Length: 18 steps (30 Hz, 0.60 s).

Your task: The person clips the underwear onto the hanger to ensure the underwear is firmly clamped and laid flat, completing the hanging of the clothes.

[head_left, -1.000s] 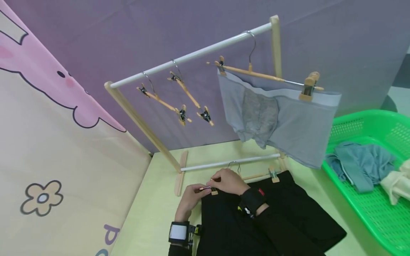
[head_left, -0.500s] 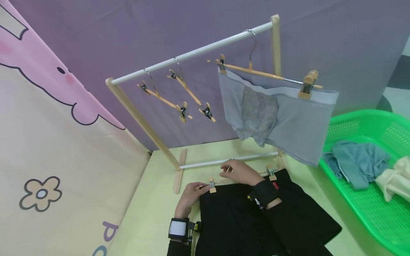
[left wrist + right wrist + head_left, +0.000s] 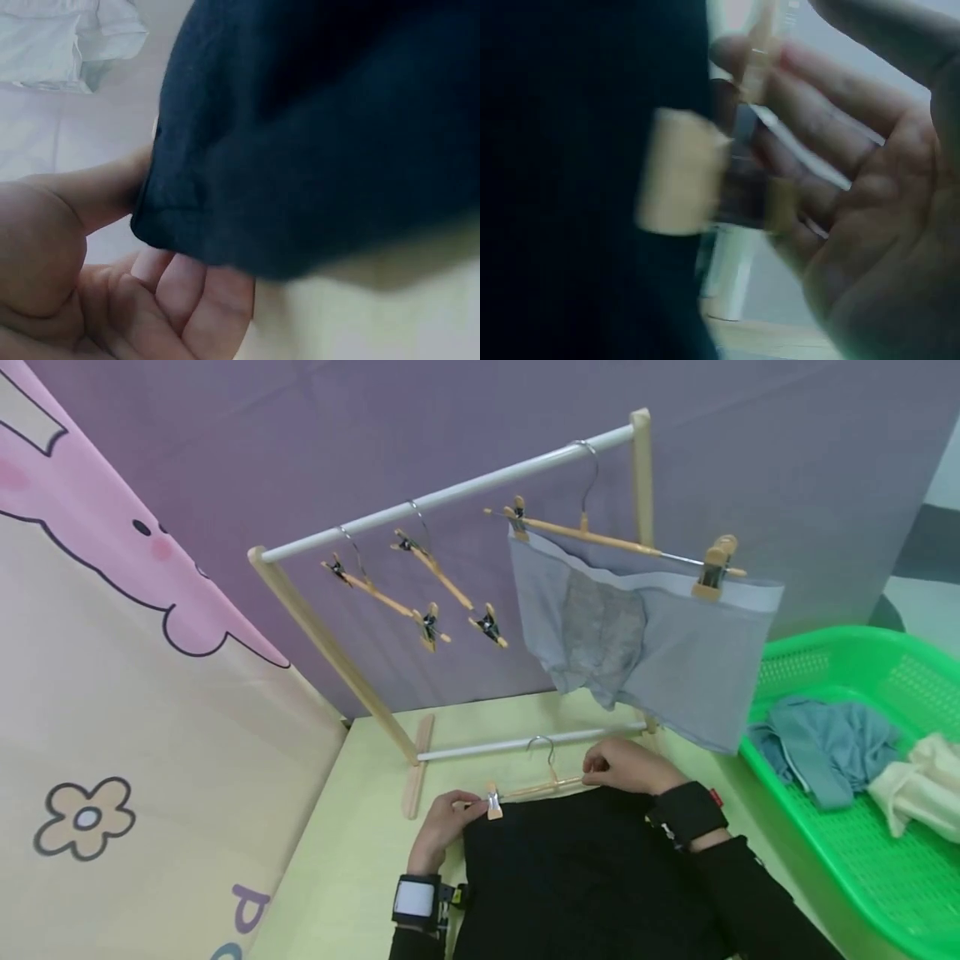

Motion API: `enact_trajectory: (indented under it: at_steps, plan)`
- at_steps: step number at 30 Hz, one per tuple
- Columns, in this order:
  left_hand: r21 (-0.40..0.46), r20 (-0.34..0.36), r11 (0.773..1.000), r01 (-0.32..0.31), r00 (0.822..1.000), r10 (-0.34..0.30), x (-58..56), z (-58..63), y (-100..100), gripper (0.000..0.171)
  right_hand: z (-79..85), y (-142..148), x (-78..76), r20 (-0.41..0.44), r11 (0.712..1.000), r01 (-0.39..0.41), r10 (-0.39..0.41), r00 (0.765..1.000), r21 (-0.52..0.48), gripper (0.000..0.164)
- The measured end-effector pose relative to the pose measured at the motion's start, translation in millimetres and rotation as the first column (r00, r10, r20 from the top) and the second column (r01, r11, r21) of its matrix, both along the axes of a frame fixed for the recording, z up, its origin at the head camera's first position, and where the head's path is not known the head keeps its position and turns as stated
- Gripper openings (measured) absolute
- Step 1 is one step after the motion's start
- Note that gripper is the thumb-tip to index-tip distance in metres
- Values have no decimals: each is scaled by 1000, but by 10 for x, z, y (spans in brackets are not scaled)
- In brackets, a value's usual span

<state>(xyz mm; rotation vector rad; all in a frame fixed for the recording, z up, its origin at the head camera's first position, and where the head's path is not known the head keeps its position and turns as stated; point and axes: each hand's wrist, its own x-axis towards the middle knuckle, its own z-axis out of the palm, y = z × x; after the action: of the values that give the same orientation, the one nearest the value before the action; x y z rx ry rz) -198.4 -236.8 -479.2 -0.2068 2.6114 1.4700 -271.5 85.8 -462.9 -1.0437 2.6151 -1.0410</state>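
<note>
Black shorts [image 3: 577,868] are clipped by the waistband to a wooden clip hanger [image 3: 542,789] low over the table. My left hand [image 3: 444,827] pinches the hanger's left end, beside the left clip [image 3: 493,803]. In the left wrist view, a corner of the black fabric [image 3: 225,165] lies between thumb and fingers. My right hand [image 3: 633,767] holds the hanger bar right of its hook, fingers curled round it. The right wrist view shows the right clip [image 3: 676,172], blurred, gripping the black cloth close by the palm; in the head view this clip is hidden behind the hand.
A rack with a white rail [image 3: 487,485] stands behind. Grey boxer briefs [image 3: 652,635] hang clipped at its right; two bare clip hangers [image 3: 442,581] hang left. A green basket [image 3: 817,852] on the right holds a blue-grey garment [image 3: 840,747] and a cream one [image 3: 926,785].
My right hand has moved right from the left clip, past the hook, to the bar's right part. The left hand stays at the left end. The shorts have shifted slightly.
</note>
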Motion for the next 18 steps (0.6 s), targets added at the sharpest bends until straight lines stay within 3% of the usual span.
enact_trajectory:
  at_steps: [4,12,15,18]
  plan:
    - [-11,-1,1000,0,1000,0,-15,-16,-5,34,-83,14,-36,-27,999,-49,49,998,-20,12]
    - [-72,-30,997,-36,999,34,-32,-41,3,29,-169,19,-70,-3,998,-48,48,999,-45,7]
    - [-172,-83,982,-78,994,65,-71,23,29,30,-182,23,-76,5,998,-46,46,999,-41,6]
    - [-275,-181,945,-176,975,129,-157,176,49,31,-185,20,-74,28,999,-37,38,999,-38,6]
